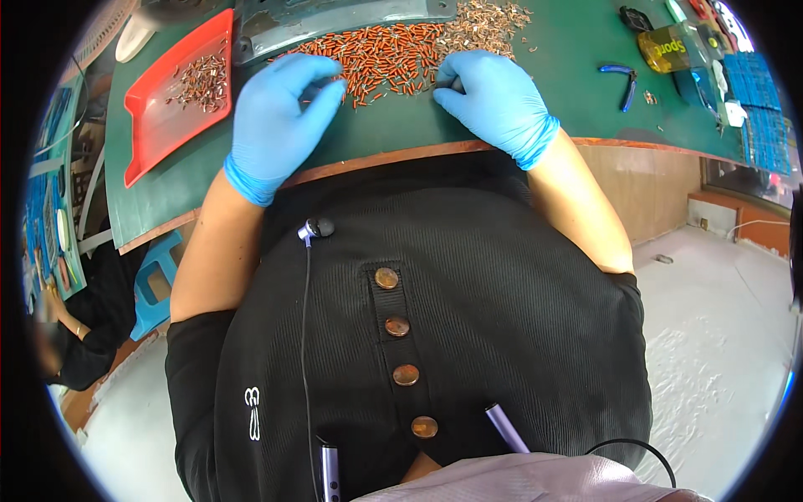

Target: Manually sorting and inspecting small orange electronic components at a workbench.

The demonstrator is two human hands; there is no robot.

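Though gloved, fingers (443, 84) half-hidden

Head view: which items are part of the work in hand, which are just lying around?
In hand:
- left hand, gloved, at the pile's edge
- right hand, gloved, pinching something small and dark
- pile of small orange-red parts
- red tray holding a few similar parts

Lying about:
- blue-handled pliers
- yellow-green tape dispenser
- blue component trays

right hand (495, 99): fingertip grip hidden | copper parts (393, 52): too small to identify
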